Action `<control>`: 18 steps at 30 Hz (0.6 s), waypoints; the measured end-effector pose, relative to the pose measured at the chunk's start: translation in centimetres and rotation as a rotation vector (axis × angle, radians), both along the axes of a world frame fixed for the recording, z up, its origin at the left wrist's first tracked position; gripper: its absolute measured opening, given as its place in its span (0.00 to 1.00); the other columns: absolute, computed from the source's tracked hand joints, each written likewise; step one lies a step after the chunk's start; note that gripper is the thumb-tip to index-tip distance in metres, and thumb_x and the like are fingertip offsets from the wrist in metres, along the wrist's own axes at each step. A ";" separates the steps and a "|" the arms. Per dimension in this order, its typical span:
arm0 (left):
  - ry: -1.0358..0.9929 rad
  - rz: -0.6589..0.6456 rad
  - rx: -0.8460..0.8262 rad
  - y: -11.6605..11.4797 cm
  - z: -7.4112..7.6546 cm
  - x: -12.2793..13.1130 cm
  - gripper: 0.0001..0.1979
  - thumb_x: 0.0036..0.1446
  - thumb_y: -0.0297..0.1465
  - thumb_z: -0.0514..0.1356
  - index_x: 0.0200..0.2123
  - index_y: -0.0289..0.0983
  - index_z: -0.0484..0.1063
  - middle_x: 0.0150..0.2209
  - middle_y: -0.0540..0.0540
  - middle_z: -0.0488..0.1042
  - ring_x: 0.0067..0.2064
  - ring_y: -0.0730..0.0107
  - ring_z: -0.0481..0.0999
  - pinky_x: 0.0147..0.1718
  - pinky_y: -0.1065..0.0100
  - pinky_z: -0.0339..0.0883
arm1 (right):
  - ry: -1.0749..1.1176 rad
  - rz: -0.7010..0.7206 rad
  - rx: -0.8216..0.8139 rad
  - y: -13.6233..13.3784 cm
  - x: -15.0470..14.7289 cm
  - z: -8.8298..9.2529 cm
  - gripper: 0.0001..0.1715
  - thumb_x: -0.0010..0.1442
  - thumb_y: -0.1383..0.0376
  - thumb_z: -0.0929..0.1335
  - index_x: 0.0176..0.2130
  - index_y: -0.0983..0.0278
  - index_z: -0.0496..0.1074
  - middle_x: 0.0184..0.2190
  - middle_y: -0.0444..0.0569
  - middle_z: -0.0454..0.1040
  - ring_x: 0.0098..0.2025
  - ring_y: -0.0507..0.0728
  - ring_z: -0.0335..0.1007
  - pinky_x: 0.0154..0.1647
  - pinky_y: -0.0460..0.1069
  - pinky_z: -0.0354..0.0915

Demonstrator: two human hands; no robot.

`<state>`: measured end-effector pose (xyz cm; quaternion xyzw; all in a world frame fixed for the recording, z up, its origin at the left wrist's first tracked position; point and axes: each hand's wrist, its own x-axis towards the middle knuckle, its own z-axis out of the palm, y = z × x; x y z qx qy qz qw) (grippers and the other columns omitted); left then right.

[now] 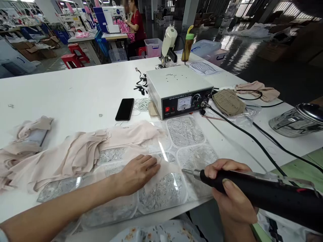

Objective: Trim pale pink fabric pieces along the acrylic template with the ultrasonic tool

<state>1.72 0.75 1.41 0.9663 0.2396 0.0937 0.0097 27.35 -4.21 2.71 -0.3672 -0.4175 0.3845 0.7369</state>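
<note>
My left hand (pixel 138 172) lies flat, fingers stretched, pressing a pale pink fabric piece (pixel 165 169) onto scored clear plates (pixel 185 132) on the white table (pixel 75 90). My right hand (pixel 228 191) grips a black handheld cutter tool (pixel 254 191); its metal tip points left at the fabric's edge. A black cable (pixel 242 131) runs from the tool to the white control box (pixel 178 90). More pink fabric (pixel 83 149) is piled to the left.
A black phone (pixel 124 109) and coiled white elastic (pixel 142 105) lie by the box. Tan cup pieces (pixel 228 101), a metal lamp shade (pixel 297 119), a bottle (pixel 188 43) and a cutting machine (pixel 168 43) stand around. A person in red (pixel 136 23) sits at a far sewing station.
</note>
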 end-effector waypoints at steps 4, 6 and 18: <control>0.013 -0.132 -0.011 2.0 0.2 -0.5 0.16 0.64 0.19 0.49 0.52 0.32 0.68 0.51 0.37 0.72 0.52 0.59 0.72 0.48 0.59 0.70 | 0.010 0.036 -0.040 -1.4 0.0 0.3 0.07 0.55 0.64 0.69 0.37 0.61 0.69 0.31 0.46 0.67 0.26 0.51 0.65 0.28 0.51 0.69; -0.004 -0.169 -0.020 2.4 0.4 -0.5 0.16 0.64 0.19 0.50 0.51 0.32 0.69 0.52 0.37 0.72 0.54 0.58 0.71 0.50 0.57 0.69 | 0.031 0.066 -0.072 -2.3 -0.1 0.5 0.06 0.56 0.63 0.69 0.37 0.61 0.69 0.31 0.45 0.67 0.27 0.50 0.66 0.28 0.50 0.68; -0.066 -0.213 -0.062 -1.7 0.5 1.2 0.16 0.67 0.24 0.50 0.56 0.30 0.65 0.55 0.34 0.70 0.60 0.54 0.66 0.55 0.55 0.68 | -0.001 0.130 -0.087 -4.8 0.1 0.5 0.05 0.60 0.62 0.67 0.39 0.57 0.67 0.30 0.45 0.65 0.27 0.52 0.65 0.29 0.51 0.68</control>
